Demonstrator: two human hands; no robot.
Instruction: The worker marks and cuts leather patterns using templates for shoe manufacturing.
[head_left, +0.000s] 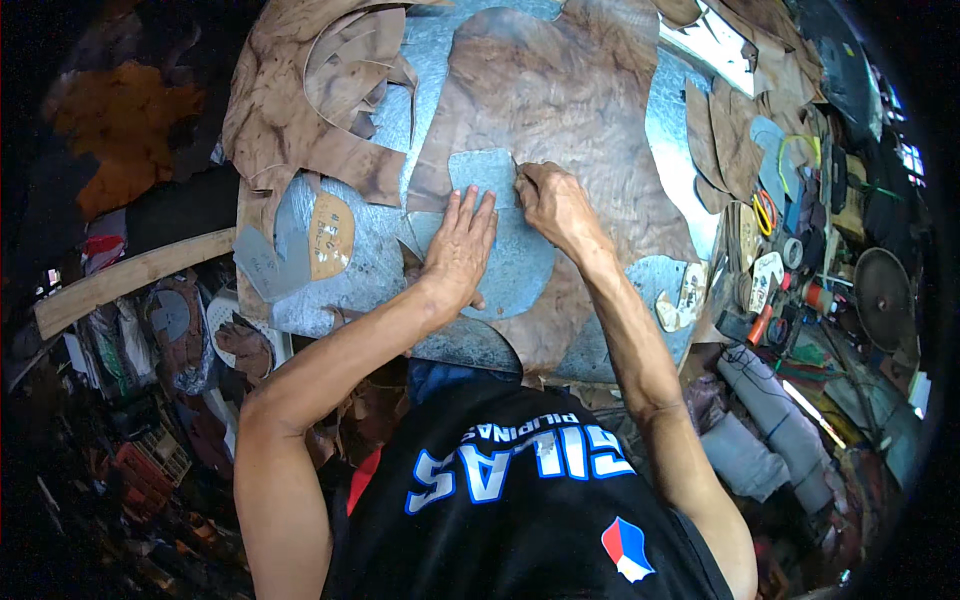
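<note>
A grey-blue template (525,262) lies on a brown hide (560,95) spread over the metal-topped bench (375,285), near the middle of the view. The left hand (460,243) rests at the template's 9 o'clock, open and flat, fingers stretched towards 12 and pressed on the sheet, grasping nothing. At its 2 o'clock the right hand (558,205) is curled, its fingertips at the template's edge; how tightly they close, and on what, cannot be told. Well out from the template, curved leather offcuts (350,85) lie towards 10 o'clock, a tan pattern piece (332,235) at 9, orange-handled scissors (766,213) at 3 and a cream pattern piece (690,296) near 4.
</note>
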